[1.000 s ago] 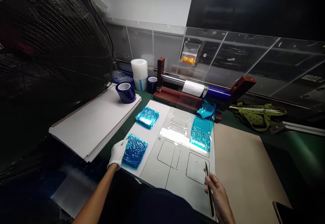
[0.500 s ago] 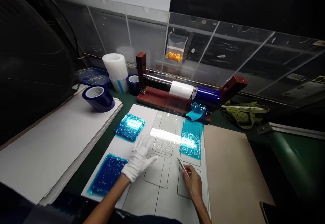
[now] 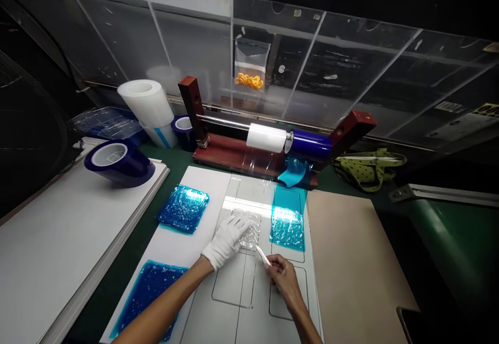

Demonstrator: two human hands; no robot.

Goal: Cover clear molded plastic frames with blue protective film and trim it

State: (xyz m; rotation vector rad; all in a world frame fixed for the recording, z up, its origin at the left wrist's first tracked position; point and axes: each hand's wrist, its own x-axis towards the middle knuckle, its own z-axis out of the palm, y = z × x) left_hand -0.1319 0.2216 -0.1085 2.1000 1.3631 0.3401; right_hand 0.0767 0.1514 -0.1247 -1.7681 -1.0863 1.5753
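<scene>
My left hand (image 3: 229, 240), in a white glove, rests with extended fingers on the left part of a clear crinkled film piece (image 3: 249, 232). Beside that piece's lower right corner is the tip of a slim, pale, blade-like tool (image 3: 262, 255). My bare right hand (image 3: 284, 279) pinches it between thumb and fingers. Under both hands lies a pale board (image 3: 222, 326) marked with dark rounded rectangles. A crinkled blue film piece (image 3: 287, 224) sits on its right side. To the left are a blue film stack (image 3: 185, 209) and a darker blue stack (image 3: 148, 292), partly behind my left forearm.
A dark red stand (image 3: 230, 151) at the back bears a clear film roll (image 3: 266, 137) and a blue film roll (image 3: 310, 144). Loose rolls, including a dark blue one (image 3: 128, 164), stand left near white sheets (image 3: 86, 229). A tan board (image 3: 351, 250) lies right.
My left hand has moved right onto the clear film. My right hand has shifted slightly left and down, bringing the tool to the film's corner. The camera view has shifted.
</scene>
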